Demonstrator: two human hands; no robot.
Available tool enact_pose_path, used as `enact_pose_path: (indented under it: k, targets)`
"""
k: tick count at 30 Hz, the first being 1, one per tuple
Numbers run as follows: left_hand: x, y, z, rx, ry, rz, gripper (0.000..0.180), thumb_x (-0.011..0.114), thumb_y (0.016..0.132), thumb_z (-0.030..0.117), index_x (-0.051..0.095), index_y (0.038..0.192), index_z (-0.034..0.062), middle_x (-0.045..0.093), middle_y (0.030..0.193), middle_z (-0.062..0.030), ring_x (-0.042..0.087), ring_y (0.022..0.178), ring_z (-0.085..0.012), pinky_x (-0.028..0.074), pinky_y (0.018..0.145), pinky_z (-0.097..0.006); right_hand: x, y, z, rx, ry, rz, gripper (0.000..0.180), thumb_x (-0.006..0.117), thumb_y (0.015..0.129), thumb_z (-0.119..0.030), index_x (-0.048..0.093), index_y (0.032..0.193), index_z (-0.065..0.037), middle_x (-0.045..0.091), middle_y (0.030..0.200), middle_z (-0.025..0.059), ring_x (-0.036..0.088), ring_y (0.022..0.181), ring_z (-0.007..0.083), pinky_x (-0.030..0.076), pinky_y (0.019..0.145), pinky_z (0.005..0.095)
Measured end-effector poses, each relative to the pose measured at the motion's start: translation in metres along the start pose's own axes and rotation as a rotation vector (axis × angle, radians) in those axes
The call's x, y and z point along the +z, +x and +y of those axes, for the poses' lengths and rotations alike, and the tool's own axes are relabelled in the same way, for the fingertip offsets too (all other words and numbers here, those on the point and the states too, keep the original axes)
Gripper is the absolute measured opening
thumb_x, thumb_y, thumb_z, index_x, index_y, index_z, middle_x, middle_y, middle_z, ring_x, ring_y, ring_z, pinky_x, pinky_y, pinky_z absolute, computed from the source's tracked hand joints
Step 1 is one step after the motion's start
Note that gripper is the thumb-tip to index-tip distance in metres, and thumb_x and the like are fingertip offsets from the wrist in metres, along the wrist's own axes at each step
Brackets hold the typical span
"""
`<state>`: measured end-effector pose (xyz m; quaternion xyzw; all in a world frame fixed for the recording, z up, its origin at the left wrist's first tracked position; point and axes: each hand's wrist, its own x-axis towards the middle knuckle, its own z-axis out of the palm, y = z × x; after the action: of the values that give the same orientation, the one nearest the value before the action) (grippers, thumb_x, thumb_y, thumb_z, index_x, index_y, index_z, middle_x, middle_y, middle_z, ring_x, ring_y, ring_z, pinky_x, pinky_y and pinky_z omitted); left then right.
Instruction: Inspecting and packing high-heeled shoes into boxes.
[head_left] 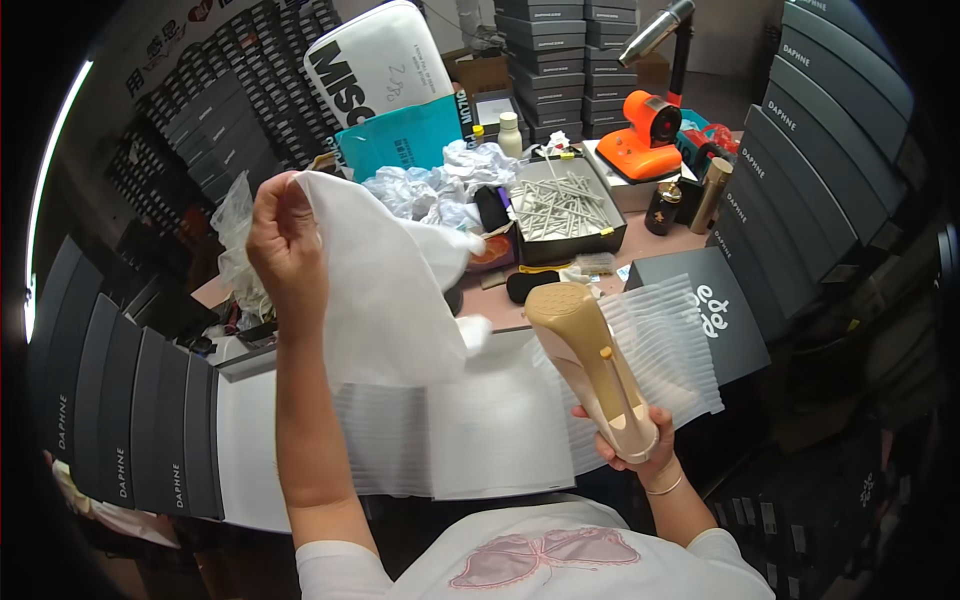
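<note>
Raised at the left, my left hand pinches the upper corner of a thin white sheet, which hangs down over the work area. Two white puffy bits show at its right side; whether they belong to it I cannot tell. My right hand is wrapped around the heel end of a beige shoe, its sole turned toward me and its toe pointing away. A small yellow piece sits on the sole. Beneath lies ribbed translucent foam wrap, partly over a dark grey box lid.
Behind are crumpled white paper, a tray of white sticks, an orange device, a white bottle and a brown spray can. Grey shoe boxes flank both sides, leaning left and stacked right.
</note>
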<state>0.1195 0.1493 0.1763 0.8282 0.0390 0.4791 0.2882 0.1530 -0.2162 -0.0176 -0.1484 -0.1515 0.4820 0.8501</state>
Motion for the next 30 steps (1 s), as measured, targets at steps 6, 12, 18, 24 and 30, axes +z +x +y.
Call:
enact_pose_path:
  k: [6,12,18,24,30]
  targets:
    - [0.014,-0.028,-0.005,0.432,0.545,-0.500,0.010,0.069,0.081,0.012,0.059,0.081,0.0077,0.057,0.072,-0.0077,0.063,0.066,-0.0263,0.049,0.058,-0.036,-0.002,0.018,0.014,0.081,0.243,-0.019,0.085,0.055,0.086,-0.047,0.020,0.148,-0.001,0.036,0.135,0.0404,0.067,0.074,0.0261,0.056,0.043,0.0245]
    - [0.039,-0.040,-0.011,0.355,0.589,-0.380,0.016,0.070,0.080,0.020,0.061,0.075,0.0082,0.057,0.077,-0.0071,0.060,0.075,-0.0253,0.049,0.065,-0.037,0.015,-0.015,-0.009,0.249,-0.229,-0.139,0.093,0.075,0.067,-0.040,0.038,0.133,0.014,0.061,0.102,0.0282,0.069,0.076,0.0315,0.058,0.053,0.0348]
    - [-0.004,-0.075,0.036,0.056,-0.056,-0.590,0.015,0.068,0.086,0.015,0.068,0.092,0.0017,0.061,0.077,-0.0100,0.059,0.067,-0.0263,0.046,0.062,-0.035,0.036,0.017,-0.015,0.375,-0.682,-0.215,0.077,0.075,0.074,-0.035,0.048,0.131,0.009,0.060,0.111,0.0114,0.055,0.106,0.0161,0.043,0.089,0.0272]
    - [-0.079,-0.123,0.051,-0.082,-0.070,-0.502,0.015,0.074,0.078,0.003,0.071,0.093,0.0017,0.062,0.075,-0.0078,0.059,0.064,-0.0168,0.046,0.058,-0.028,0.022,0.069,0.027,0.396,-0.636,-0.020,0.068,0.069,0.082,-0.038,0.045,0.133,0.002,0.060,0.103,0.0072,0.061,0.090,0.0131,0.051,0.069,0.0255]
    - [-0.014,-0.189,0.066,0.305,-0.046,-0.226,0.027,0.073,0.068,-0.002,0.069,0.094,0.0021,0.065,0.085,-0.0089,0.063,0.068,-0.0213,0.050,0.056,-0.028,0.046,0.095,0.108,0.185,-0.342,0.033,0.062,0.064,0.089,-0.027,0.038,0.140,-0.002,0.055,0.126,0.0112,0.059,0.110,0.0217,0.051,0.089,0.0332]
